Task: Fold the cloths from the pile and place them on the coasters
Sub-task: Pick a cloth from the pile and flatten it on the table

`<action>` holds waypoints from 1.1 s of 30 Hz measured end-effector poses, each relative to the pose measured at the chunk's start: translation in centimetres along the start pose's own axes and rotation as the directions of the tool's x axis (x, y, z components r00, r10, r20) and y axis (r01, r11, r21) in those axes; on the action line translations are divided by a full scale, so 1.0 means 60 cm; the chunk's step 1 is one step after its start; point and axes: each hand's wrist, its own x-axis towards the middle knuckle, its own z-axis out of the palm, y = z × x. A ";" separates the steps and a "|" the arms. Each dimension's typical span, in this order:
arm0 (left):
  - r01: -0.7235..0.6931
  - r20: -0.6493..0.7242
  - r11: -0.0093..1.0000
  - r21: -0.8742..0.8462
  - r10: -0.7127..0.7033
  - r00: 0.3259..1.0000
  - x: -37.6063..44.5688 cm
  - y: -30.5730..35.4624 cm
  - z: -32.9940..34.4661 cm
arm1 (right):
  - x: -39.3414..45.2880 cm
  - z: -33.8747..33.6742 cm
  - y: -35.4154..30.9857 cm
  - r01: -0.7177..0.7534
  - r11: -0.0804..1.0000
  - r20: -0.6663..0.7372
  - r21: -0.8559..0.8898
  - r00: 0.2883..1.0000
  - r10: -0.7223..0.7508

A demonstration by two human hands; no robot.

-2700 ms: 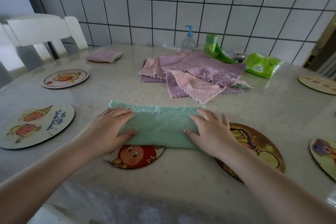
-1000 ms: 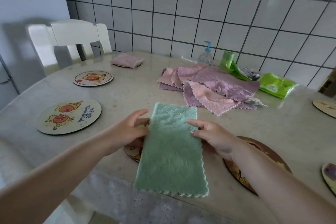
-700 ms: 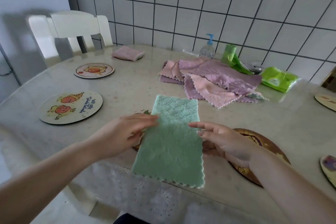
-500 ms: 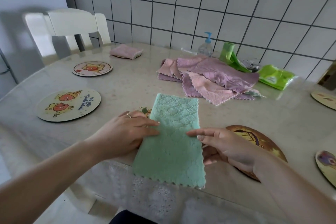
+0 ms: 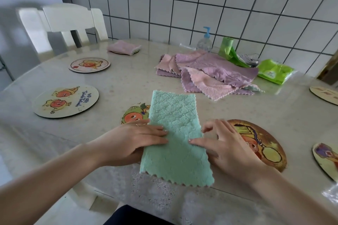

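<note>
Flat-fingered, your left hand (image 5: pixel 131 142) and right hand (image 5: pixel 226 144) are pressing the green cloth (image 5: pixel 175 139), which is lying lengthwise away from you, partly covering the orange-character coaster (image 5: pixel 133 115), near end overhanging the table (image 5: pixel 237 111) edge.

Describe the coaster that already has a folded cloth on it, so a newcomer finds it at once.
Start at the white chair at the table's far left. On the table just right of it lies a coaster, almost hidden under a small folded purple cloth. It is the only coaster bearing a finished purple fold; the others show their cartoon prints.
</note>
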 end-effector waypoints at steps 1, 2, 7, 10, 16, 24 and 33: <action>-0.012 -0.012 0.999 -0.034 0.011 1.000 0.002 0.002 0.000 | 0.001 0.003 0.003 0.035 0.999 -0.012 -0.019 0.999 -0.035; -0.013 -0.033 0.994 -0.106 0.009 0.999 0.002 0.006 -0.002 | 0.003 0.003 0.003 0.077 0.997 -0.002 -0.013 0.997 -0.077; 0.185 -0.135 0.923 -0.338 -0.242 0.961 -0.014 0.037 -0.016 | -0.005 -0.012 -0.014 -0.087 0.856 0.082 0.509 0.995 0.052; 0.366 -0.146 0.805 -0.466 -0.479 0.866 -0.015 0.054 -0.013 | -0.006 -0.020 -0.027 -0.295 0.795 0.130 0.530 0.955 0.268; 0.486 -0.140 0.663 -0.570 -0.661 0.737 0.029 0.032 -0.014 | 0.042 -0.013 -0.010 -0.547 0.617 0.268 0.566 0.830 0.489; 0.597 -0.120 0.670 -0.441 -0.703 0.701 0.080 -0.041 -0.002 | 0.104 0.000 0.032 -0.662 0.598 0.348 0.452 0.748 0.565; 0.714 0.037 0.629 -0.309 -0.742 0.670 0.117 -0.077 -0.004 | 0.143 0.008 0.049 -0.757 0.541 0.507 0.365 0.649 0.566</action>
